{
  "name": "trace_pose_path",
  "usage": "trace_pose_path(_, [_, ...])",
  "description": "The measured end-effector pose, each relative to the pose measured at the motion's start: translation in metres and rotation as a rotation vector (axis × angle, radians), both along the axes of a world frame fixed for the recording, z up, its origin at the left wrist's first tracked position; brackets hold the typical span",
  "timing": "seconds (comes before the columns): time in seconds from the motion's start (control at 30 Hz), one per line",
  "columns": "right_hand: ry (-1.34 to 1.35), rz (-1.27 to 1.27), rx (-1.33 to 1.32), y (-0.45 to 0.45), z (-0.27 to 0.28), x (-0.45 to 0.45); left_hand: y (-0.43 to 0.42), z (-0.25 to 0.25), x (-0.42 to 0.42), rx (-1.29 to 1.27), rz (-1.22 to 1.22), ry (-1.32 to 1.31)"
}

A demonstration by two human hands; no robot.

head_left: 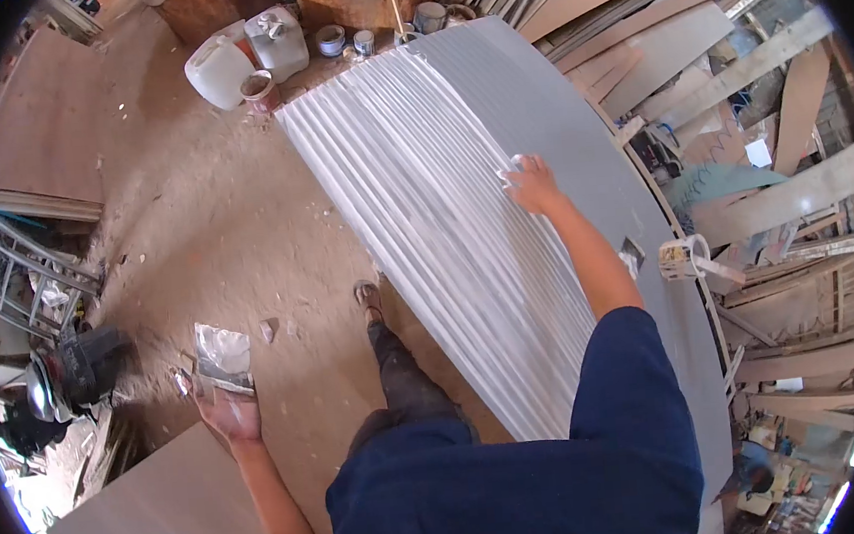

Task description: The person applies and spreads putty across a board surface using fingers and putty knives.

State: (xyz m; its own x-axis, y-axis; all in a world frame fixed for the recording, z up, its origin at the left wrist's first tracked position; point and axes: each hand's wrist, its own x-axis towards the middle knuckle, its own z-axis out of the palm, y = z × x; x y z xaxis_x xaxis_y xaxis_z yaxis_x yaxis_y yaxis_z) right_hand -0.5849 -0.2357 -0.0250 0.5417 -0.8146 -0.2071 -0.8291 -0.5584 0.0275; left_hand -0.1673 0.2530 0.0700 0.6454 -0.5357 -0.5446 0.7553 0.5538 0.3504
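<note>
My left hand (230, 415) is closed on the edge of a small square plate (223, 355) smeared with grey and white paste. It holds the plate over the dirt floor, away from the panel. My right hand (535, 188) reaches over a large panel (422, 197) with whitish ribs on one side and a flat grey surface (544, 97) on the other. The fingers of that hand are closed around a small whitish piece (510, 173), low at the panel's surface near where the ribs meet the flat part. Its exact kind is hard to make out.
White jugs (219, 72), a small tub (260, 91) and several cans (331, 42) stand beyond the panel's far end. A white container (682, 258) sits at its right edge. Boards and lumber (681, 56) crowd the right; a brown sheet (166, 513) lies lower left.
</note>
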Motion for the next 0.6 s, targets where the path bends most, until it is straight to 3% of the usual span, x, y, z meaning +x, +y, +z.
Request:
trace_pose_path(0.13, [-0.020,-0.043,0.033,0.060,0.001,-0.060,0.072,-0.011,-0.039,-0.071,-0.058,-0.047])
trace_pose_path(0.23, [-0.020,-0.080,0.046,0.104,0.001,-0.114,0.111,-0.012,-0.070,-0.273,-0.270,-0.158])
trace_pose_path(0.3, [0.021,-0.091,0.027,0.129,-0.002,-0.146,0.130,-0.012,-0.092,-0.073,-0.112,-0.113])
trace_pose_path(0.6, [0.062,-0.072,0.045,0.251,0.008,-0.296,0.201,0.008,-0.227,-0.118,-0.116,-0.087])
